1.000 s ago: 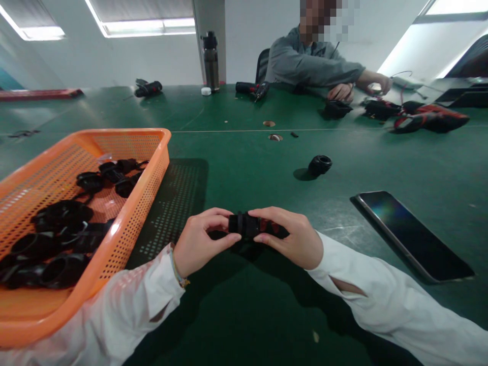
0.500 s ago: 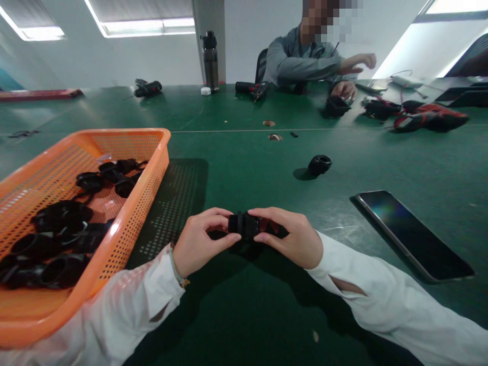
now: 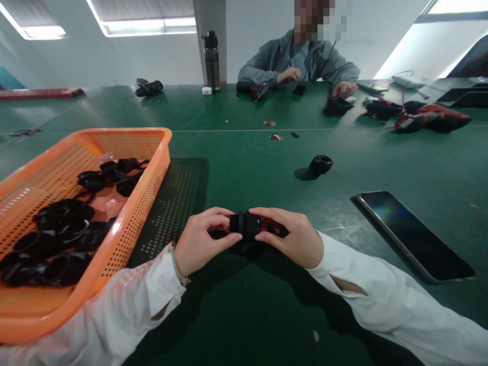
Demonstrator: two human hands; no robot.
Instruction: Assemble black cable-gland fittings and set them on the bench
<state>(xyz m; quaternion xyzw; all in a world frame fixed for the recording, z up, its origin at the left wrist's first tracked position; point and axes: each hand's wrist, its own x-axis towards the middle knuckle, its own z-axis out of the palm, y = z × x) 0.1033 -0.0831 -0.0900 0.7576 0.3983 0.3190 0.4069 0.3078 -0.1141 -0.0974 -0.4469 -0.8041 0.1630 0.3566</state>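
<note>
A black ribbed cylindrical fitting (image 3: 245, 224) lies sideways between my two hands, low over the green table. The thumb and fingers of my left hand (image 3: 204, 234) pinch its left end. On its right end, my right hand (image 3: 292, 235) closes with thumb and fingertips. The far side of the fitting is hidden from me. Farther off to the right, a separate short black ring-shaped part (image 3: 321, 164) rests on the table, its round opening showing.
An orange perforated basket (image 3: 133, 213) with several black parts stands at left. A dark phone (image 3: 414, 236) lies at right. Across the table sits a person in a grey jacket (image 3: 259, 63), near a power tool (image 3: 261, 90), a bottle (image 3: 211, 61) and a red-black bundle (image 3: 434, 118).
My hands and the fitting stay nearly as they were. The person opposite has lowered a raised hand to the table and leaned to the left.
</note>
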